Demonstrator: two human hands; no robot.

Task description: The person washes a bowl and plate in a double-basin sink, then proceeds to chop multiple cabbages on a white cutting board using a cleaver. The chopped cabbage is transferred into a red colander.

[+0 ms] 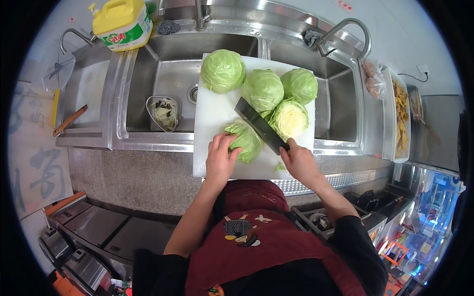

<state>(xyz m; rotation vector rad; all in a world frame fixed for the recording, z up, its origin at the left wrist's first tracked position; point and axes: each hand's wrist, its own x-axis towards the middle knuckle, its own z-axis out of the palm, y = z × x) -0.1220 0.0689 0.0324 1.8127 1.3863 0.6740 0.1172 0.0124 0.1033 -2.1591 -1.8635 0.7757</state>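
Observation:
My right hand (301, 162) grips the handle of a dark-bladed cleaver (261, 124), its blade slanting up and left over a white cutting board (213, 111). Under my left hand (222, 153) lies a piece of green cabbage (246, 144), my fingers resting on its left side; the cleaver is at its right edge. Beyond the blade, a halved cabbage (290, 120) shows its pale cut face. Three more cabbages, one at the upper left (223, 71), one in the middle (263, 90) and one at the right (300, 86), sit on the board's far side. Small green scraps (280, 166) lie near its front edge.
The board bridges a steel double sink (174, 74). A strainer basket with food scraps (163, 114) stands in the left basin. Faucets (348, 26) rise behind, with a yellow detergent jug (122, 24) at the back left. A white tray of brownish food (400, 118) is at the right.

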